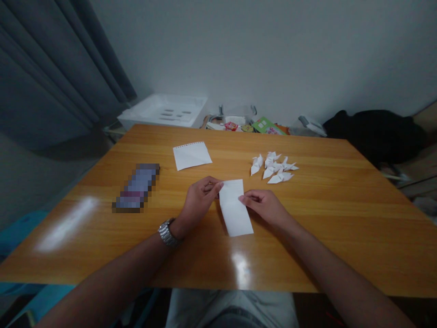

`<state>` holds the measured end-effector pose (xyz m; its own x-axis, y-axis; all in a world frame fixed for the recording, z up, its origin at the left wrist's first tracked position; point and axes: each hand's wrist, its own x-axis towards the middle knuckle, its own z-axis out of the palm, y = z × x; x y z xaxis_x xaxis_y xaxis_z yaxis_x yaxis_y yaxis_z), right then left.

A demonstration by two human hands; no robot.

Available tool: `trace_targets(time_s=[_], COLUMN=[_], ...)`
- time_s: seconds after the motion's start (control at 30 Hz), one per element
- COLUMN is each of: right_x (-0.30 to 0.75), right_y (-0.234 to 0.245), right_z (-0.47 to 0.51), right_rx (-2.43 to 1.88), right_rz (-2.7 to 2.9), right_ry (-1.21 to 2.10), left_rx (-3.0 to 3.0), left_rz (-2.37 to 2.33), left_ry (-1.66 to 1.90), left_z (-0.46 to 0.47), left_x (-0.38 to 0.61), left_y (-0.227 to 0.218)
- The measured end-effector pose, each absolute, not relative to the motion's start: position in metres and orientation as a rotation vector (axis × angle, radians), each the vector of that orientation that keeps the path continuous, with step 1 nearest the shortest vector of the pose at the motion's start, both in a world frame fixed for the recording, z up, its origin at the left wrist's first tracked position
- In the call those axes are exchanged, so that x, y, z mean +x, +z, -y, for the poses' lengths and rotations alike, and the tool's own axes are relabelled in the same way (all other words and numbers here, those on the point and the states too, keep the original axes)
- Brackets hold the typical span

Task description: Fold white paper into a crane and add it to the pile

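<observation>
Evidently, the white paper strip sits over the wooden table, to the near left of the folded paper cranes. The left hand pinches its far left corner, and the right hand pinches its right edge partway down; the two hands are apart, the strip spanning between them. Neither hand holds its near end, so an uneven pull could skew the paper, and too hard a thumb could leave a stray crease. A careless outward sweep of the right hand might scatter the cranes. The loose sheet, left of the cranes, and the blurred device, farther left of them, seem at less risk.
</observation>
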<state>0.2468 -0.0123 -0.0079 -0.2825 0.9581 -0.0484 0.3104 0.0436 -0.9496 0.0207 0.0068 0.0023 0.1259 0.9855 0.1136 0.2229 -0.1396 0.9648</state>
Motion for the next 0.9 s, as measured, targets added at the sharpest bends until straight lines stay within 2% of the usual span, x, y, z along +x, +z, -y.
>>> trace_targets(time_s=[0.37,0.57,0.9], right_x=[0.247,0.25,0.249], right_y=[-0.011,-0.011,-0.008], right_z=[0.01,0.006,0.008], right_rx=[-1.315,-1.361,-1.368], right_rz=[1.585,1.465,1.481], right_ry=[1.147,1.058,1.032], left_rx=[1.235,1.297,1.33], left_rz=[-1.055,-1.033,-1.041], left_ry=[1.08,0.885,0.871], left_z=[-0.012,-0.008,-0.005], left_x=[0.022,0.025,0.028], left_y=[-0.009,-0.017,-0.014])
